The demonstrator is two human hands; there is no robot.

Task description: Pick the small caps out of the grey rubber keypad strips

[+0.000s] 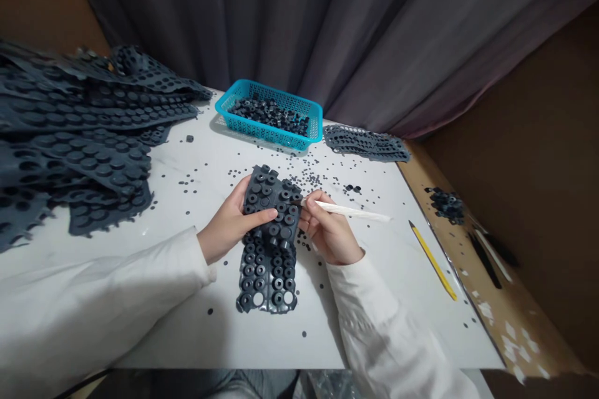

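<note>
– Fingers?
– Left hand [236, 221]: clamped on the studded sheet [269, 255], thumb on top. Right hand [327, 224]: pinching the white-handled tool [350, 209], dark tip at the sheet's right side; exact contact, can't tell.
– Sheet's where?
– Mid-table, between both hands, lower end toward the near edge.
– Rest, big to small?
– Grey curtain [281, 19] behind, white table [178, 330], heap of rubber sheets [88, 156] at left, blue basket [269, 133] at back holding dark pieces, perforated strip [367, 143] just right of it.
– Smaller?
– Black cluster [447, 206] on the brown surface [508, 280] at right, yellow stick [433, 262] near it, dark dots [309, 181] scattered on the table.
</note>
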